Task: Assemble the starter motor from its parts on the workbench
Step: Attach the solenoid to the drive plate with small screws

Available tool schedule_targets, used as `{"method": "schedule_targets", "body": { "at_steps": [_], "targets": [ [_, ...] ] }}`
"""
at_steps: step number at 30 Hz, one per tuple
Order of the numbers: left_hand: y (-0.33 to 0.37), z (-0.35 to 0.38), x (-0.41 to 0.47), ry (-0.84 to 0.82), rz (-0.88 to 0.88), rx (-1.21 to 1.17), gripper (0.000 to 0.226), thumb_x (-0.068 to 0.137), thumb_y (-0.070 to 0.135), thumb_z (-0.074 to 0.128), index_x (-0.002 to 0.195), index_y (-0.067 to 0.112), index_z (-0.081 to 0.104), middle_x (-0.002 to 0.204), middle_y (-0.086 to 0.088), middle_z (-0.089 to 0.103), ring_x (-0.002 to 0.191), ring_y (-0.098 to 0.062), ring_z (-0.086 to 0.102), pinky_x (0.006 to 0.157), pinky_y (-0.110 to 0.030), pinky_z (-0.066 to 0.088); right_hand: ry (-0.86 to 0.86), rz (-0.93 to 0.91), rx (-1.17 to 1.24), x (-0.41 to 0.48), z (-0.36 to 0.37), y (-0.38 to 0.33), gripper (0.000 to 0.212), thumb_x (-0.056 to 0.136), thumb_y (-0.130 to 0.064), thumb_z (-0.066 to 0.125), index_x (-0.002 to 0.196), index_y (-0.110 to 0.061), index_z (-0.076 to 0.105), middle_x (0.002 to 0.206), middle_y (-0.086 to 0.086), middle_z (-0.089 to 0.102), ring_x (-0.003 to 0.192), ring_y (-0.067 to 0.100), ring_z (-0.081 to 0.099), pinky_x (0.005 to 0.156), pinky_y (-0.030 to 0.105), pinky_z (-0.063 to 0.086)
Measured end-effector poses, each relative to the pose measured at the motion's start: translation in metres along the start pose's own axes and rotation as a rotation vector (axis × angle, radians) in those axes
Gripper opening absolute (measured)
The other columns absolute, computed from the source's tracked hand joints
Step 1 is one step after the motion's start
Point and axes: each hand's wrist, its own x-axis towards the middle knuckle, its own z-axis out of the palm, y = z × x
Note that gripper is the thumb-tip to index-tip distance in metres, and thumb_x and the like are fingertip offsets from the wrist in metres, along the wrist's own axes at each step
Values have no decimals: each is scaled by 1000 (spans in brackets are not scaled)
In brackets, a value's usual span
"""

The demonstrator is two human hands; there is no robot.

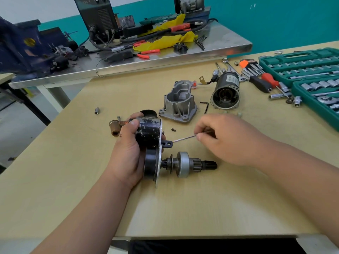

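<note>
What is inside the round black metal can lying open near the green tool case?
Through the open mouth of the black cylindrical motor housing you can see coppery-brown parts deep inside. Whatever sits farther back is hidden by the housing's wall and by shadow.

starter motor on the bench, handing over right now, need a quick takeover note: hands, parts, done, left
Left hand grips the black solenoid, joined through a plate to the pinion drive.
Right hand pinches a thin pin, tip at the solenoid's lug.
On the table, apart: nose housing, motor body, loose screw, hex key.
Done: solenoid and pinion drive on the plate.
Left: seat the pin, then likely fit housing and motor body.
</note>
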Motion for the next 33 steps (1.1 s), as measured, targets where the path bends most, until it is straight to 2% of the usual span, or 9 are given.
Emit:
{"method": "schedule_targets", "body": {
  "at_steps": [3, 6, 9, 12, 16, 19, 23, 28, 33],
  "targets": [
    [0, -1, 0, 3, -12, 13, 24, 81, 40, 49, 79, 36, 72, 82, -16, 67, 68, -31, 67, 50, -32, 53, 87, -12, 100, 0, 1, -2, 9, 93, -33, 53, 86, -38, 54, 80, -22, 55, 76, -4, 53, 66, 21, 45],
    [1, 0, 0, 1, -17, -2, 21, 83, 40, 49, 86, 34, 69, 88, -19, 63, 71, -32, 65, 50, -32, 53, 64, 29, 155, 1, 3, -2, 7, 93, -33, 54, 87, -35, 57, 80, -20, 58, 74, -3, 54, 65, 22, 45],
    [2, 0, -1, -7, -25, -9, 21, 81, 40, 50, 82, 34, 71, 86, -16, 65, 68, -28, 66, 48, -32, 52, 44, 54, 218, 0, 5, -1, 10, 94, -33, 54, 84, -35, 55, 75, -16, 59, 71, -5, 54, 57, 20, 38],
    [3, 1, -2, -15, -41, 2, 23, 90, 39, 47, 85, 33, 69, 91, -22, 60, 74, -33, 63, 49, -31, 52, 36, 59, 265, -1, 10, -3, 12, 94, -33, 55, 82, -35, 54, 73, -15, 58, 69, -8, 53, 56, 19, 35],
    [4, 2, -3, -12, -52, 4, 32, 95, 38, 43, 79, 34, 71, 93, -24, 59, 74, -34, 62, 48, -31, 52, 34, 66, 300, -1, 14, -3, 13, 94, -32, 55, 82, -35, 54, 69, -16, 58, 66, -7, 52, 53, 15, 34],
    [4, 4, -3, -6, -35, -2, 29, 89, 39, 47, 76, 34, 72, 88, -20, 62, 69, -32, 65, 46, -32, 52, 10, 71, 319, -1, 17, -2, 13, 95, -33, 53, 83, -35, 54, 65, -20, 58, 60, -7, 52, 49, 12, 36],
    [3, 1, -2, -3, -23, 23, 25, 78, 42, 50, 71, 35, 73, 80, -16, 67, 67, -30, 67, 46, -33, 52, 8, 24, 241, 1, 20, -1, 10, 93, -33, 56, 83, -35, 54, 73, -13, 57, 71, -6, 52, 53, 10, 38],
    [2, 0, -2, -29, -9, 54, 35, 87, 41, 43, 69, 38, 73, 74, -8, 71, 63, -25, 69, 49, -31, 53, 59, -82, 174, 7, 20, -1, 13, 91, -30, 58, 80, -35, 54, 80, -18, 54, 80, 0, 51, 62, 12, 39],
    [4, 2, -4, 0, -25, 39, 29, 93, 39, 43, 81, 34, 69, 81, -19, 65, 68, -34, 65, 46, -33, 52, 5, -178, 115, 8, 19, 3, 11, 94, -28, 53, 87, -30, 61, 80, -19, 56, 78, 1, 53, 67, 23, 42]
  ]
}}
